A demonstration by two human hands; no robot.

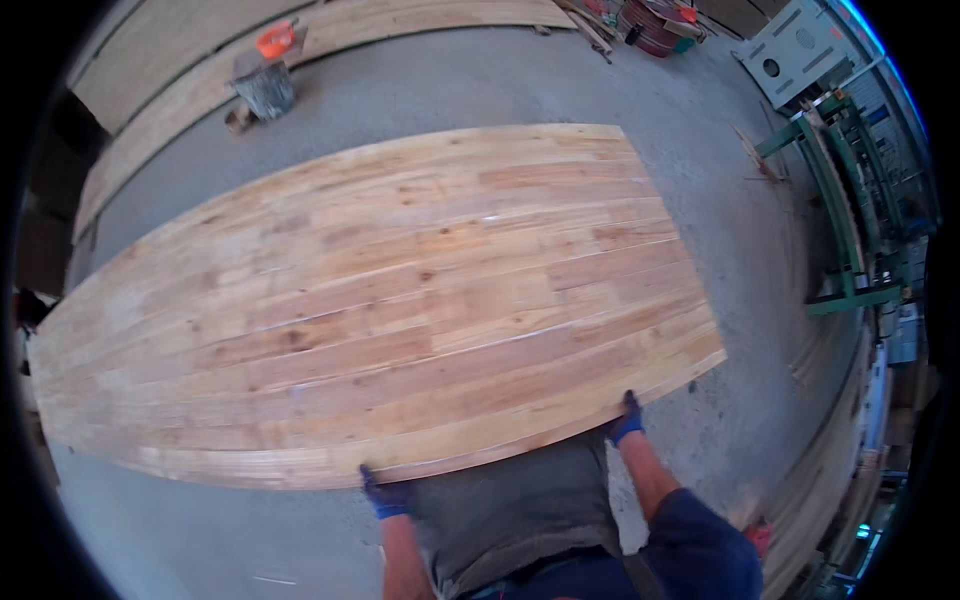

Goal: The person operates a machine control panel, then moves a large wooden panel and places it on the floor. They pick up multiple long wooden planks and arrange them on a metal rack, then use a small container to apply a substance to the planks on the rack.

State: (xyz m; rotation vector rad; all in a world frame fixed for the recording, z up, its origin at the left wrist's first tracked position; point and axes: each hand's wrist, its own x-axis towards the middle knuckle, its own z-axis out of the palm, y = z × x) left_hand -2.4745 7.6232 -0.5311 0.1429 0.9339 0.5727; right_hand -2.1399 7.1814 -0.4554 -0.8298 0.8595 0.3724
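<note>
While held flat, wood panel [380, 300]; bucket [264, 88], green rack [840, 200] apart.

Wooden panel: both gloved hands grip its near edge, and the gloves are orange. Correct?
Not quite. The head view shows the left hand and right hand in blue gloves, not orange. Both do grip the near edge of the large wooden panel.

Left hand [385, 495] and right hand [626, 420]: fingers curl under near edge of wooden panel [380, 300], fingertips hidden. Whatever lies beneath the panel hidden. Green machine frame [845, 220] at right cut by dark rim. Far red items [655, 25] too small to identify. Bucket [263, 88] contents unclear.
</note>
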